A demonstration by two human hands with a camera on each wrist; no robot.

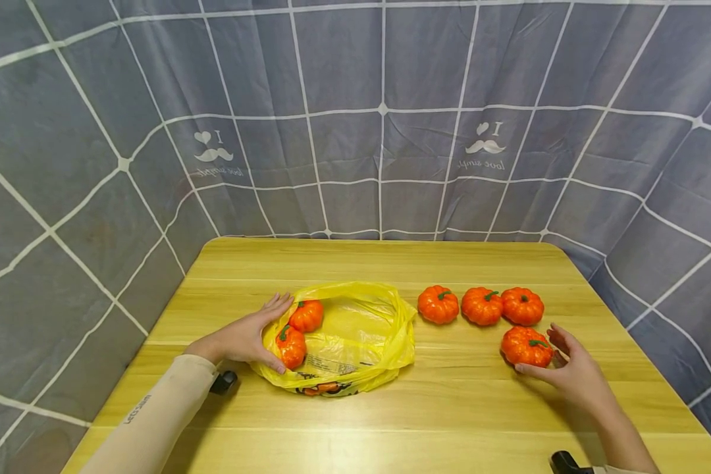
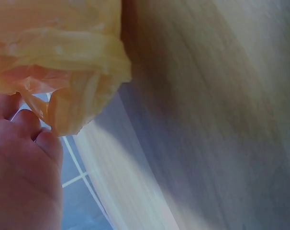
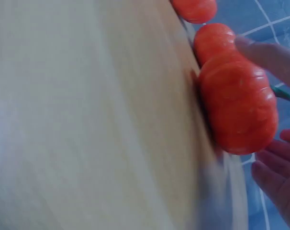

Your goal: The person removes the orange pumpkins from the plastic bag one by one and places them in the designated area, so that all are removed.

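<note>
A yellow plastic bag [image 1: 355, 329] lies on the table with its mouth spread upward. Two small orange pumpkins, one behind [image 1: 307, 316] and one in front [image 1: 291, 347], sit at its left inside. My left hand [image 1: 250, 336] rests against the bag's left edge, thumb and fingers spread. In the left wrist view its fingertips [image 2: 26, 122] touch the plastic. On the right, my right hand [image 1: 580, 372] is spread around a green-stemmed pumpkin [image 1: 524, 347] on the table. The right wrist view shows a gap between the fingers [image 3: 272, 179] and that pumpkin; the thumb overlaps the view of the pumpkins.
Three more pumpkins stand in a row behind, a left one [image 1: 438, 305], a middle one [image 1: 481, 306] and a right one [image 1: 523, 306]. The wooden table [image 1: 450, 421] ends at a grey checked curtain [image 1: 343, 151] at the back and sides.
</note>
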